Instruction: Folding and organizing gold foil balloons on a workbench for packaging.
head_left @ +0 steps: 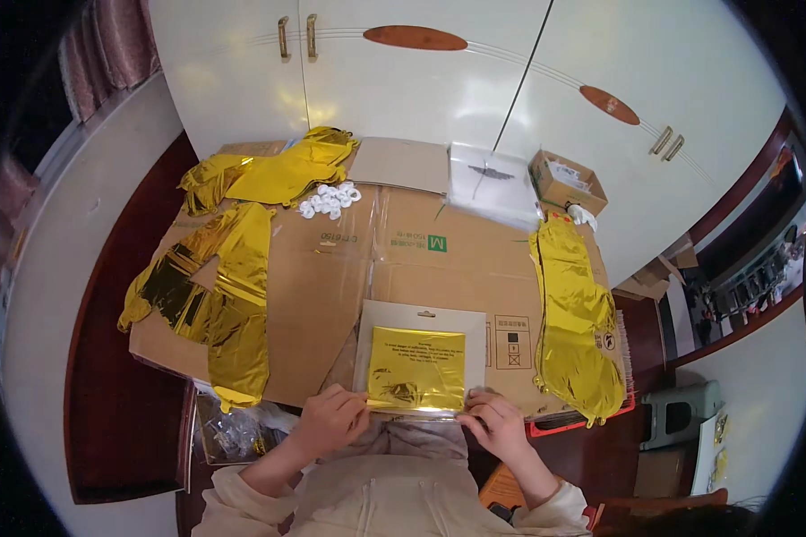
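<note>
At the cardboard's [318, 295] near edge, left hand [331, 421] and right hand [497, 422] pinched the packet [416, 371] between closed fingertips, seemingly steadying it.

A pink curtain [112, 54] hangs upper left, a grey stool [697, 396] lower right.

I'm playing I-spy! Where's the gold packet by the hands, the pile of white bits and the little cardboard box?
Gold packet [417, 376]: head view, middle of its gold front.
Pile of white bits [331, 200]: head view, middle of the pile.
Little cardboard box [561, 191]: head view, its front wall.
</note>
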A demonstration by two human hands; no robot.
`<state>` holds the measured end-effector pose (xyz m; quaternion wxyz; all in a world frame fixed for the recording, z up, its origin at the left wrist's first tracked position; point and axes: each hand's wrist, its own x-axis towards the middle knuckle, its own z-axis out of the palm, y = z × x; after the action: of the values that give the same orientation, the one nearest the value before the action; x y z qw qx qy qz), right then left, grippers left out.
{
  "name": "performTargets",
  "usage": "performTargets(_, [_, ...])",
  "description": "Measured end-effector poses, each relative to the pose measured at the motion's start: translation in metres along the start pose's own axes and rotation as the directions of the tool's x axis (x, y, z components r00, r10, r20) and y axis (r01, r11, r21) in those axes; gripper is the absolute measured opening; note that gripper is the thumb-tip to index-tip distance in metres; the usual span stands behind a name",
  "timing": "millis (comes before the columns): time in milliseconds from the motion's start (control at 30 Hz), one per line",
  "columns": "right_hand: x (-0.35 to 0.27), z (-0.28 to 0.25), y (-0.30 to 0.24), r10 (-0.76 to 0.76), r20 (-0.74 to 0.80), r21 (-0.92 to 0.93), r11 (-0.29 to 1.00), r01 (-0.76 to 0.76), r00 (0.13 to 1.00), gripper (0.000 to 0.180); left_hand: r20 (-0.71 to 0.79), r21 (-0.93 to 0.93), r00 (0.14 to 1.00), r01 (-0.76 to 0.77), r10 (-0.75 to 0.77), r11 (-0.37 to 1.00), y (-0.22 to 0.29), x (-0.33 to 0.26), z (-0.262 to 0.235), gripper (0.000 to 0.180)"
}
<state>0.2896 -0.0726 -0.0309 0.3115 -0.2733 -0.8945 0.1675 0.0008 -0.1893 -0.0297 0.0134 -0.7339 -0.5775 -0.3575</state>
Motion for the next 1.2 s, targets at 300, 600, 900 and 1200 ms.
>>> performTargets(300, [0.001,0.01,-0.014,0.094,-0.102,-0.056,0.993,-0.1,0.99,0.015,-0.07,-0.128,0.962,0.252,-0.262,0.959,0.007,0.006,0.012,0.018])
performTargets(600, [0.005,0.012,-0.018,0.303,-0.146,-0.015,0.951,-0.309,0.942,0.022,-0.074,0.06,0.866,0.499,-0.494,0.865,0.023,0.02,0.004,0.016])
performTargets(900, [0.001,0.013,-0.019,-0.109,0.033,-0.356,0.928,0.113,0.994,0.031,0.106,0.309,0.994,-0.071,0.04,0.948,0.035,-0.003,0.014,0.036])
performTargets(1200, [-0.024,0.003,-0.028,0.026,0.034,-0.38,0.925,-0.012,0.999,0.043,0.013,0.29,0.998,0.057,-0.063,0.955,0.031,-0.018,-0.005,0.033])
